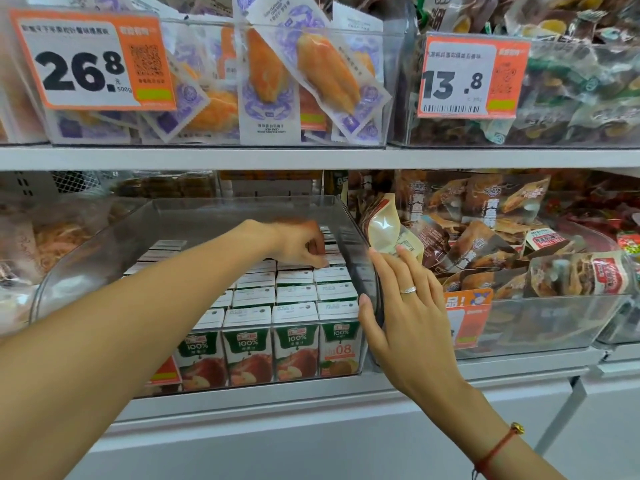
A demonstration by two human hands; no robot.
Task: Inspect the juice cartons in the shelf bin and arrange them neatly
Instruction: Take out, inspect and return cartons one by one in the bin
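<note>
A clear plastic shelf bin (114, 237) on the lower shelf holds several upright juice cartons (296, 344) with white tops and green fronts showing apples, packed in rows. My left hand (299, 245) reaches deep into the bin, fingers curled down onto the top of a carton (330, 273) in the back right rows; whether it pinches that carton is unclear. My right hand (403, 299), wearing a ring, lies flat with straight fingers against the bin's right outer wall near the front corner.
A neighbouring clear bin (554, 327) to the right is heaped with brown snack packets; one beige packet (384, 230) leans over the divider near my right fingertips. The upper shelf (311, 157) carries bins of snack packs with orange price tags reading 26.8 and 13.8.
</note>
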